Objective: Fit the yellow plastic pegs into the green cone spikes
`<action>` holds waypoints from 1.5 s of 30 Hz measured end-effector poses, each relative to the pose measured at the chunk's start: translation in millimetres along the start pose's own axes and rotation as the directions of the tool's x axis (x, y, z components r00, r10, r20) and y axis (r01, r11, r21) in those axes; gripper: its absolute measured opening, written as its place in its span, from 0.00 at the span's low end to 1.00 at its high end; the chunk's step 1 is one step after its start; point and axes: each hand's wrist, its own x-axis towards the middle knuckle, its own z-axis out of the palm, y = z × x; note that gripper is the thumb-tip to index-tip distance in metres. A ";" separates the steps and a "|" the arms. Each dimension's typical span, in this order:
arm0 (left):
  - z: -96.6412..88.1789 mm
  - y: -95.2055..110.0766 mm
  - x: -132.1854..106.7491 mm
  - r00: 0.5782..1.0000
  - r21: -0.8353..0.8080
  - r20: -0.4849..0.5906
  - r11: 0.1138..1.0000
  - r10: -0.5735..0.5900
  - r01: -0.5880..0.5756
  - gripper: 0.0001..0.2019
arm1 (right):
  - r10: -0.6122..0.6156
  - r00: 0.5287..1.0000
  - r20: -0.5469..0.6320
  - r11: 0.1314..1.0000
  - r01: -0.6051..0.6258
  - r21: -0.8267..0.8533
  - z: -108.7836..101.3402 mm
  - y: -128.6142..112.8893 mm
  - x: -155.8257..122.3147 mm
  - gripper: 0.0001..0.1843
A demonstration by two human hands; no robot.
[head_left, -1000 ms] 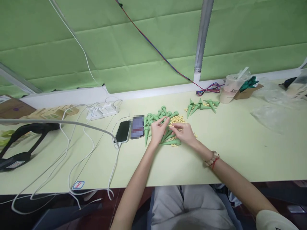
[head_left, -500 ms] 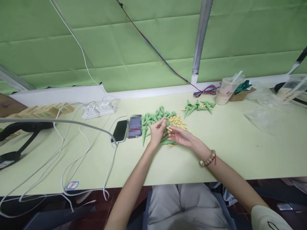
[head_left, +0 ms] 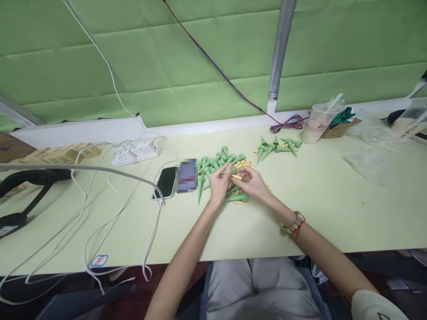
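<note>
A heap of green plastic cones lies mid-table beside a scatter of small yellow pieces. My left hand is closed on a green cone at the heap's near edge. My right hand meets it, fingers pinched on a small yellow piece held against the cone. Several more cones lie under both hands. A second, smaller group of green cones rests further right.
A phone on a white cable and a blurred card lie left of the heap. A white power strip, loose cables, black headset, drink cup, cardboard box and clear plastic bags sit around the pale green table.
My right hand, which lay open palm-up half a second ago, has closed and come in to meet my left hand at the cone.
</note>
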 end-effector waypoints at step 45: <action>-13.9 -23.0 4.3 0.863 0.752 0.027 0.559 0.504 -0.350 0.12 | -0.302 0.631 -0.715 0.577 -0.475 -0.664 -122.9 74.8 59.1 0.24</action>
